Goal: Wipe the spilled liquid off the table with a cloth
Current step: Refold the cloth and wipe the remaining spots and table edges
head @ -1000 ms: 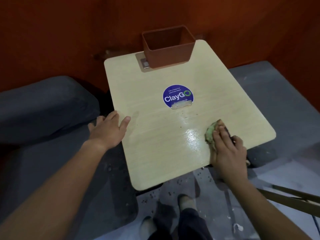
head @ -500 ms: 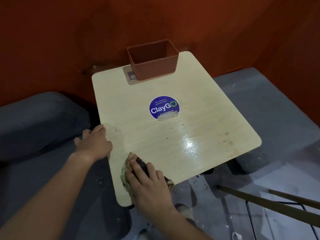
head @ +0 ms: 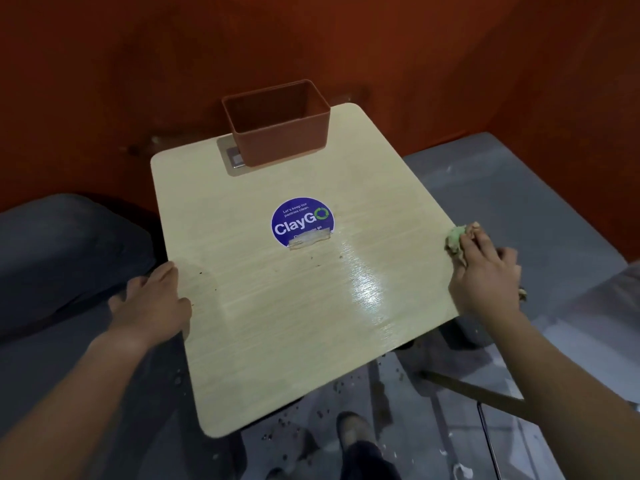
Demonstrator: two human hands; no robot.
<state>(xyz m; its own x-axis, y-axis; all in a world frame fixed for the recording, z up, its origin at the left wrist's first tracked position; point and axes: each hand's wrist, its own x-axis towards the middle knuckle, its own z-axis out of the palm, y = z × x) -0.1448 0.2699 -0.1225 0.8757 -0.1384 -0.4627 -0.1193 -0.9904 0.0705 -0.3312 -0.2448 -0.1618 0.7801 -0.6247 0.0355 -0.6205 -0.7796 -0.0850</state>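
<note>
Cloth [head: 454, 238], a crumpled greenish wad, sits at the right edge of the table [head: 277, 341], about level with the blue round sticker [head: 301, 221]. The right hand [head: 485, 275] lies on top of it with fingers curled over the wad, pressing it down against the tabletop right at the rim; part of the hand hangs out past the edge. The left hand [head: 152, 299] rests on the opposite, left edge, fingers bent over the rim, holding no cloth and, by the look of it, steadying the table.

Between the two hands a wet sheen [head: 367, 289] catches the light, running as a band from near the sticker toward the near right corner. A few dark specks lie below the sticker and near the left edge. So what remains to wipe lies to the left of the cloth and slightly toward the person, and the right hand is the nearer one to it; the coming pass probably has to run leftward across the shiny band. Wiping seems partly done.

Farther back, a brown open box [head: 277, 133] stands at the far edge against the orange wall [head: 138, 64], well apart from both hands. Grey seat cushions flank the table, and crumbs dot the floor beneath.
</note>
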